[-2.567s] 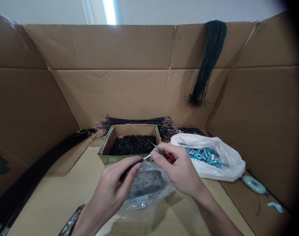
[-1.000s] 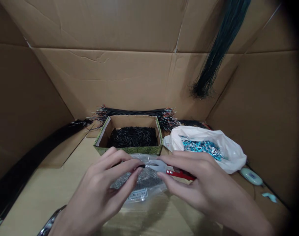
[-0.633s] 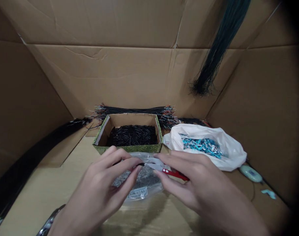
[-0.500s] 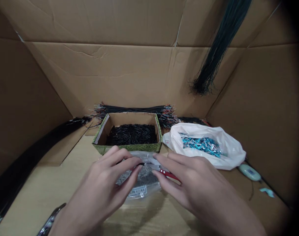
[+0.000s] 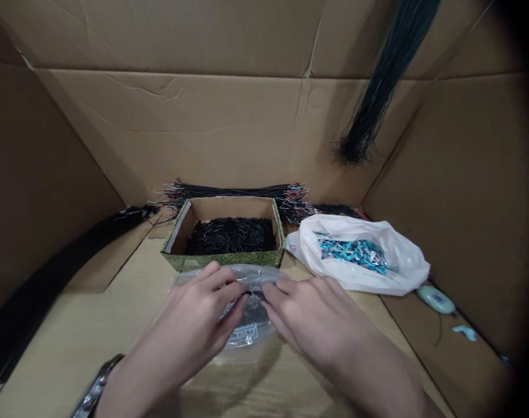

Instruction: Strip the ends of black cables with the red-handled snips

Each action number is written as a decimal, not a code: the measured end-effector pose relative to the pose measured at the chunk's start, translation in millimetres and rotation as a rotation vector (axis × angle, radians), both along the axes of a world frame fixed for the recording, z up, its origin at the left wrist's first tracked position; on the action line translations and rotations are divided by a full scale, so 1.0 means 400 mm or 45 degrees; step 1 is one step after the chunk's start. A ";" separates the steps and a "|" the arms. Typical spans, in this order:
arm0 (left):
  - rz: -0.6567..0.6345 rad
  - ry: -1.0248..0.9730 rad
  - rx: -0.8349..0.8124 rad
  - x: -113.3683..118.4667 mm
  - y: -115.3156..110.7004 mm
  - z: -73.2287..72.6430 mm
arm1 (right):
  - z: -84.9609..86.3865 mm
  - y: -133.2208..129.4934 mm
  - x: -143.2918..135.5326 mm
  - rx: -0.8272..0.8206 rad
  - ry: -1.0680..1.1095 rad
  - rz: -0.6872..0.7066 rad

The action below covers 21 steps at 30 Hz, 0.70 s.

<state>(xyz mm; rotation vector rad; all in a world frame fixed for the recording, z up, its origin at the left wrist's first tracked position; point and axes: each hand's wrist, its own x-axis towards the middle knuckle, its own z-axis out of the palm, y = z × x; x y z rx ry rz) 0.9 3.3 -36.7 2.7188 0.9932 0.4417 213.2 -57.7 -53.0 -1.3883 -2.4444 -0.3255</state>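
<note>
My left hand pinches a short dark piece between thumb and fingertips. My right hand is closed close to it, fingertips together; what it holds is hidden behind the fingers. Both hands are over a clear plastic bag with a printed label and small shiny bits in it. Just behind the bag stands a green-edged open box with many short black pieces inside.
A white bag with blue and silver strips lies at the right, beside a pale green oval object. Long black cables run along the left. Wire bundles lie behind the box. Dark wires hang at upper right.
The red-handled tool is no longer visible at my right hand, which has moved left, closer to my left hand. The whole view has shifted slightly.
</note>
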 end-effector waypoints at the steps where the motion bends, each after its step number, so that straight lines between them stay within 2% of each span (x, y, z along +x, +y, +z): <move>1: -0.011 0.004 -0.005 0.000 0.001 0.000 | 0.009 0.007 -0.003 -0.038 0.014 -0.007; 3: -0.037 -0.011 -0.023 -0.002 0.003 0.005 | 0.040 0.026 -0.001 -0.134 0.078 -0.058; 6: -0.045 -0.129 -0.074 -0.006 0.005 0.023 | 0.101 0.056 0.029 -0.149 0.412 -0.126; 8: -0.022 -0.243 -0.140 -0.010 0.004 0.037 | 0.132 0.069 0.060 -0.133 0.668 -0.076; 10: -0.006 -0.356 -0.210 -0.013 0.003 0.046 | 0.147 0.074 0.087 -0.210 0.809 0.062; 13: -0.025 -0.486 -0.293 -0.015 0.003 0.052 | 0.145 0.075 0.099 -0.379 0.895 0.359; 16: -0.080 -0.572 -0.397 -0.014 0.002 0.056 | 0.131 0.072 0.079 -0.416 0.932 0.587; 18: -0.134 -0.606 -0.501 -0.013 0.000 0.061 | 0.121 0.072 0.058 -0.356 0.976 0.681; 21: -0.182 -0.658 -0.667 -0.011 -0.006 0.070 | 0.111 0.075 0.036 -0.148 1.074 0.751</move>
